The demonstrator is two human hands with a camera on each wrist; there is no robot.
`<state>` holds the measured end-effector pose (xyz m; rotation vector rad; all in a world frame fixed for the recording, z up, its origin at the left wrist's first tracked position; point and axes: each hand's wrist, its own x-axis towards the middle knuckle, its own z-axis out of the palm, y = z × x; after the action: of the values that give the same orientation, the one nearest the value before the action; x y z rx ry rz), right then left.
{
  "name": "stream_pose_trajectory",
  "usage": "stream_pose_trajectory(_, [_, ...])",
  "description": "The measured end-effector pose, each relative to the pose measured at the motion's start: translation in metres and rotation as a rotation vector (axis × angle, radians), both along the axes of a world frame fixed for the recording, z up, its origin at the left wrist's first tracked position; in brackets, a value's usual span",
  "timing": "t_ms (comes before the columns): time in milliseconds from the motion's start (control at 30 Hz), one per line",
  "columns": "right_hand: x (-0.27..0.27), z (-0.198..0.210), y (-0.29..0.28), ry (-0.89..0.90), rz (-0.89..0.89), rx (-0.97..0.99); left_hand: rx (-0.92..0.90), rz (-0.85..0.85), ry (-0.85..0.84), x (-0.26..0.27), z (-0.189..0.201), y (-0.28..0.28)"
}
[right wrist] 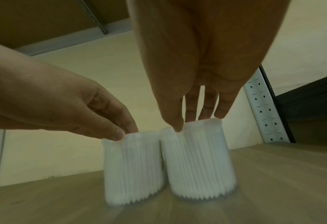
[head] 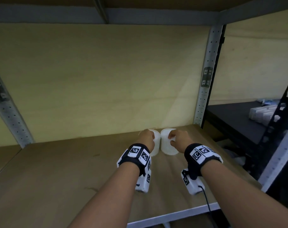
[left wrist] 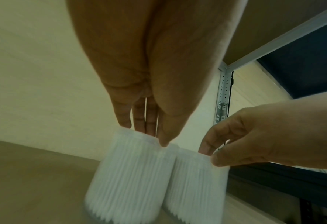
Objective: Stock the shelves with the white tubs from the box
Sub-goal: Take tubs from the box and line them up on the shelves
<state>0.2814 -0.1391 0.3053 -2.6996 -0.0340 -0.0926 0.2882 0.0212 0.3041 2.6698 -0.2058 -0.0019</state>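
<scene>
You are facing a grey metal shelving unit with a brown board shelf [head: 57, 170] and a pale yellow back panel [head: 98, 76]; a perforated grey upright post [head: 205, 89] closes its right side, and a second grey post [head: 10, 112] leans in at the left. To the right stands a darker neighbouring shelf [head: 235, 119] with some white packages [head: 261, 113] on it, too blurred to identify.

Near the back of the brown shelf, two white ribbed cylindrical plastic tubs stand upright side by side, so close that they look to be touching. Your left hand [head: 146, 137] comes down on the left white tub [head: 154, 145], thumb at the near edge of the rim and fingers [left wrist: 124, 116] over the far edge, pinching the top. Your right hand [head: 178, 139] takes the right white tub [head: 166, 145] the same way, thumb in front and fingers [right wrist: 223, 109] reaching over the back of the rim. Both tubs' bases sit on the shelf board in the wrist views.

The two hands are close together yet not in contact, each clamped on its own tub. Black wristbands with white coded markers [head: 136, 152] wrap both wrists, and a thin black cable [head: 207, 204] trails from the right one.
</scene>
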Motion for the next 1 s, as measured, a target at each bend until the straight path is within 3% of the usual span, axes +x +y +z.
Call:
stream_pose_trajectory(600, [0.098,-0.005,-0.012,-0.045,0.018,-0.044,-0.033,0.028,-0.126,0.087,-0.008,-0.018])
stream_pose_trajectory(867, [0.113,-0.007,-0.014,-0.064,0.037,-0.086,-0.053,0.04,-0.173,0.097,-0.011,-0.021])
stream_pose_trajectory(1000, [0.103,-0.002,-0.016,0.015,0.054,-0.106,-0.058,0.028,-0.161,0.09,-0.01,-0.021])
